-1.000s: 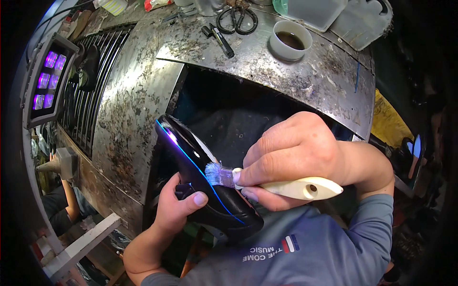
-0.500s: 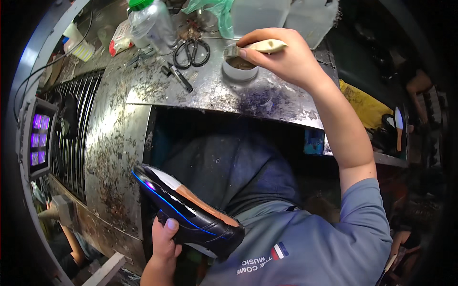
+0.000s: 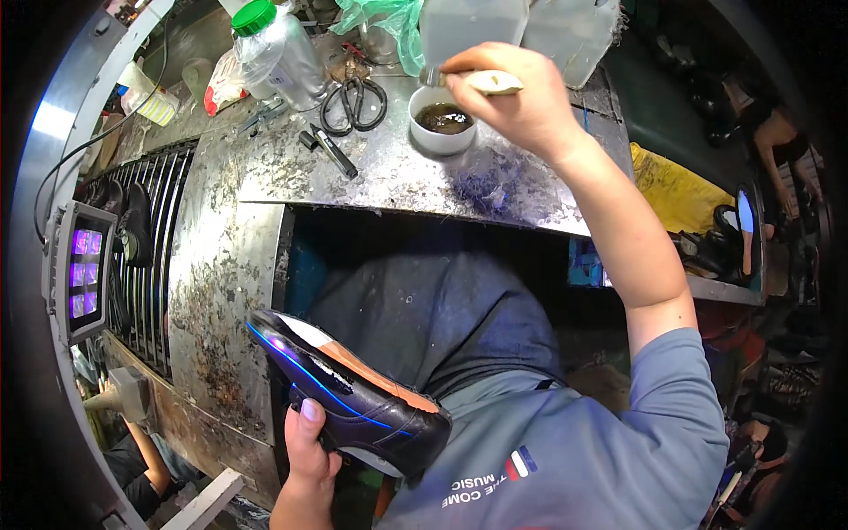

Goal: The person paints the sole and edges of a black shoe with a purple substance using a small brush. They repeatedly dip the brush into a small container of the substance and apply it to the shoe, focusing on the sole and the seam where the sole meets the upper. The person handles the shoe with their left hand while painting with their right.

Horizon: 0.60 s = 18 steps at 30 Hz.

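Observation:
My left hand grips a black shoe from below, near my lap. Its sole side is turned up, showing a white patch toward the toe and a tan strip behind it. A bright blue line runs along the shoe's side. High over the metal bench, my right hand is closed around a brush with a pale handle. The brush's metal-looking end is by the far rim of a white bowl; its bristles are hard to make out. Brown, shiny liquid lies in the bowl.
Black-handled scissors and a black marker lie left of the bowl. A green-capped clear jar stands behind them. At left are a purple-lit lamp and black shoes on a metal rack. Other people are partly visible at both sides.
My right hand has lifted the brush up and slightly left, out of the bowl, so the liquid now shows. The shoe in my left hand stays nearly in place. The view has shifted slightly.

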Available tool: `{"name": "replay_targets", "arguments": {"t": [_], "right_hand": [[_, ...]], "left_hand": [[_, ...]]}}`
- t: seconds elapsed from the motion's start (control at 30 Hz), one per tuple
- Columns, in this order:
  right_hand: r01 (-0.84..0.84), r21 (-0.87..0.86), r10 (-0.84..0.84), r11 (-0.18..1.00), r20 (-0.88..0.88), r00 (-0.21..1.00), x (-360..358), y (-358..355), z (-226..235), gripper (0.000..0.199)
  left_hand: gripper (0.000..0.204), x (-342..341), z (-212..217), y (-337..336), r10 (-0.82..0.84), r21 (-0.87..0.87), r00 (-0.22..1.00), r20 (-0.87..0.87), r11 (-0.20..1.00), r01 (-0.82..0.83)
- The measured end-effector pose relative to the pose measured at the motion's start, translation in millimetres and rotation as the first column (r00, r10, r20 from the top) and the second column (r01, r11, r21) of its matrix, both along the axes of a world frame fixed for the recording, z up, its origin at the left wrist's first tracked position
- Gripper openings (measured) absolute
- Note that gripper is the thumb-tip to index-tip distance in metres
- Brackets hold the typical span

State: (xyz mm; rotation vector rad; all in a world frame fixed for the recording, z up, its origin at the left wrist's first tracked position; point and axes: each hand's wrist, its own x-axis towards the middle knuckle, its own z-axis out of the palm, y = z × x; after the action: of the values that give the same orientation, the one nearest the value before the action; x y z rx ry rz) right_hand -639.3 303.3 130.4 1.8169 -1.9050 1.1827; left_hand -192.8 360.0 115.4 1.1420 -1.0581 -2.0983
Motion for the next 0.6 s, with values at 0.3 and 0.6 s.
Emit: {"name": "replay_targets", "arguments": {"t": [0.3,0.6], "right_hand": [[-0.338,-0.010,0.280,0.941,0.583,0.763,26,18,8,0.023],[-0.788,-0.129,0.768,0.602,0.366,0.526,129,56,28,0.015]], "left_hand": [[0.064,-12,21,-3,0.017,0.046,0.999,0.049,0.999,-0.019],[0.068,-28,37,-9,-0.081,0.053,0.989,0.121,0.996,0.076]]}}
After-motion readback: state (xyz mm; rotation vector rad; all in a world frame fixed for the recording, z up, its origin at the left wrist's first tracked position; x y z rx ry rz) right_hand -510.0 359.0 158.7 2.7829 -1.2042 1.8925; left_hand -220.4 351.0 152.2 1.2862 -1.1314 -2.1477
